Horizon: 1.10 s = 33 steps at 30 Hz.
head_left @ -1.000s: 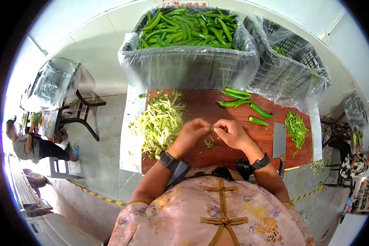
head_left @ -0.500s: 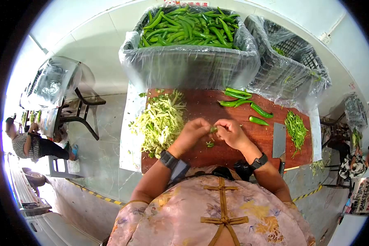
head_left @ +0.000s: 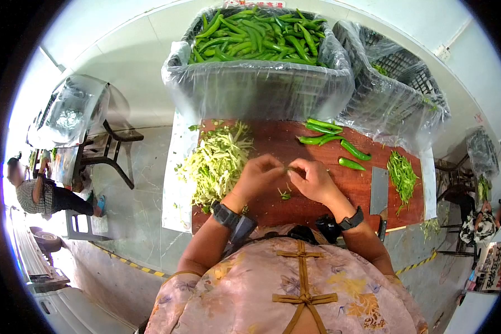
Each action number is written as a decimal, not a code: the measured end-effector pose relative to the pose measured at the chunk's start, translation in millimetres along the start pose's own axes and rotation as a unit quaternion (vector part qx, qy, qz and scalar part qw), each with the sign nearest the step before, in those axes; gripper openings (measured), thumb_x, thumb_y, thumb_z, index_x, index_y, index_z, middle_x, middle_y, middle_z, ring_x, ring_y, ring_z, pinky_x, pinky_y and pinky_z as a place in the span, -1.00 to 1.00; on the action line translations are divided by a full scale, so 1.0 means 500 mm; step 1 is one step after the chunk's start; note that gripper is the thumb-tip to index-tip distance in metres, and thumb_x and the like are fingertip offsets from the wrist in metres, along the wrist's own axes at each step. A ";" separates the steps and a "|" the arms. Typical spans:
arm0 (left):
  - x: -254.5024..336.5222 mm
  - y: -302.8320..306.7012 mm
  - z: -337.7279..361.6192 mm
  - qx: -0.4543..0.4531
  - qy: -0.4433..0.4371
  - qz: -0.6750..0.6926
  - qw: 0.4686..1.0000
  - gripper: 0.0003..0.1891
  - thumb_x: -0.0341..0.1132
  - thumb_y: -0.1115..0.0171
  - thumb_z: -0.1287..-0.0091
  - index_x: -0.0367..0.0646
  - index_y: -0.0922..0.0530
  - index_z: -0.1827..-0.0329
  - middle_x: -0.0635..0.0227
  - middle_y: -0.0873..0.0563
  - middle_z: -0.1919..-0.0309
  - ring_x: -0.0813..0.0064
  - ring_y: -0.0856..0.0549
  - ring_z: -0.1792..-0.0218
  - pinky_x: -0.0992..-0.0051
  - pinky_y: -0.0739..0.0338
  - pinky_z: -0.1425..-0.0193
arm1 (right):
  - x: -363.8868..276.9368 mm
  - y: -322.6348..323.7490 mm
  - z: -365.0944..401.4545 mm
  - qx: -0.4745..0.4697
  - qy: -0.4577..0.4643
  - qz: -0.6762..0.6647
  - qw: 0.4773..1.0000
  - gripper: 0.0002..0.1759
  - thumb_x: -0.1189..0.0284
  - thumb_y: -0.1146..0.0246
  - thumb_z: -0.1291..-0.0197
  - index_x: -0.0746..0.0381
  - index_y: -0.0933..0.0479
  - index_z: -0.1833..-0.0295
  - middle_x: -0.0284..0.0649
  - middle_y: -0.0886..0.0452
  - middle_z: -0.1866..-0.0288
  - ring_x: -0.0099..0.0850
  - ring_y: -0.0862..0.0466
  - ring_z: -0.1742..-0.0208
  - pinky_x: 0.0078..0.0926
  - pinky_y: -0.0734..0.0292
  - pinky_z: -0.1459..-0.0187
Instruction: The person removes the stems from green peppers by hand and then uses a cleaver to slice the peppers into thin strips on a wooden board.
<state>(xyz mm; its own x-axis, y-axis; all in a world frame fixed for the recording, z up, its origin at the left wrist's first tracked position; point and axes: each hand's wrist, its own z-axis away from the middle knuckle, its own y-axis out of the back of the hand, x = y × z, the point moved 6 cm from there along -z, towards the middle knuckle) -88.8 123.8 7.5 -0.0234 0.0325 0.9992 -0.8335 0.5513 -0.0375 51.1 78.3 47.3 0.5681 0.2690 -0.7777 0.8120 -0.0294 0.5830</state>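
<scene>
free: bare board (head_left: 278, 143) ahead | blocked: shred pile (head_left: 217, 161) by left hand (head_left: 260, 177), cleaver (head_left: 379, 189) right (lying flat)

1. A strip of red print (head_left: 246, 3) shows just behind the crate of green peppers (head_left: 256, 92). The frame's edge cuts it off, and no character can be read.
2. Far right of the crate and well below it, a poster (head_left: 498, 266) carries large red letters, too blurred to read.

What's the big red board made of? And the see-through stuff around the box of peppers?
The reddish-brown rectangular chopping board looks like wood, dull and worn, though its grain is hard to see. The clear crinkly liner around the crate of long green peppers looks like thin glossy plastic film: it wrinkles and shines.
</scene>
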 end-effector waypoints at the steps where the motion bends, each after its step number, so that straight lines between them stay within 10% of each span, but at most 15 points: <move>1: 0.002 -0.002 0.001 -0.003 0.014 -0.028 1.000 -0.92 -0.41 -0.25 -0.29 -0.24 -0.58 0.28 0.49 -0.64 0.37 0.73 -0.53 0.34 0.65 -0.46 0.24 | -0.003 0.005 -0.001 0.000 0.000 0.000 1.000 -0.80 0.40 -0.20 -0.18 0.35 -0.55 0.21 -0.19 -0.59 0.51 -0.53 -0.51 0.49 -0.53 -0.40 0.42; 7: -0.010 -0.011 0.003 -0.044 0.065 0.034 0.996 -0.92 -0.40 -0.25 -0.30 -0.23 -0.58 0.28 0.50 -0.64 0.38 0.74 -0.53 0.34 0.65 -0.45 0.23 | 0.009 -0.001 0.002 -0.046 0.014 0.005 0.999 -0.81 0.44 -0.17 -0.16 0.36 -0.55 0.24 -0.15 -0.57 0.55 -0.53 -0.53 0.50 -0.51 -0.43 0.44; 15: 0.001 -0.005 0.004 -0.020 0.007 0.050 0.999 -0.94 -0.42 -0.24 -0.30 -0.21 -0.58 0.26 0.52 -0.62 0.39 0.74 -0.52 0.35 0.65 -0.44 0.23 | 0.056 -0.023 0.013 -0.060 -0.199 -0.250 0.946 -0.80 0.41 -0.13 -0.28 0.33 -0.57 0.22 -0.43 -0.55 0.48 -0.65 -0.52 0.49 -0.65 -0.42 0.44; 18: 0.009 -0.001 0.005 -0.011 0.018 0.036 0.999 -0.94 -0.42 -0.24 -0.29 -0.22 -0.58 0.26 0.52 -0.62 0.40 0.73 -0.52 0.35 0.65 -0.44 0.24 | 0.030 -0.015 0.003 -0.070 -0.088 -0.129 0.985 -0.82 0.43 -0.14 -0.26 0.33 -0.56 0.23 -0.41 -0.57 0.47 -0.65 -0.53 0.48 -0.65 -0.43 0.43; 33: -0.003 -0.012 0.012 -0.040 0.048 0.110 0.992 -0.96 -0.45 -0.23 -0.30 -0.22 -0.56 0.28 0.49 -0.64 0.37 0.71 -0.57 0.34 0.66 -0.51 0.24 | 0.045 -0.025 0.009 -0.083 -0.148 -0.203 0.964 -0.89 0.52 -0.14 -0.18 0.29 -0.51 0.38 -0.42 -0.47 0.58 -0.69 -0.39 0.57 -0.65 -0.29 0.53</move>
<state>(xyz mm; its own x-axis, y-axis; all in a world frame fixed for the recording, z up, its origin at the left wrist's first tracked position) -87.1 115.7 6.2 -0.1450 0.2363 0.9608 -0.7676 0.5859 -0.2599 54.5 80.3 21.4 0.2411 -0.0606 -0.9686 0.9568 0.1817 0.2268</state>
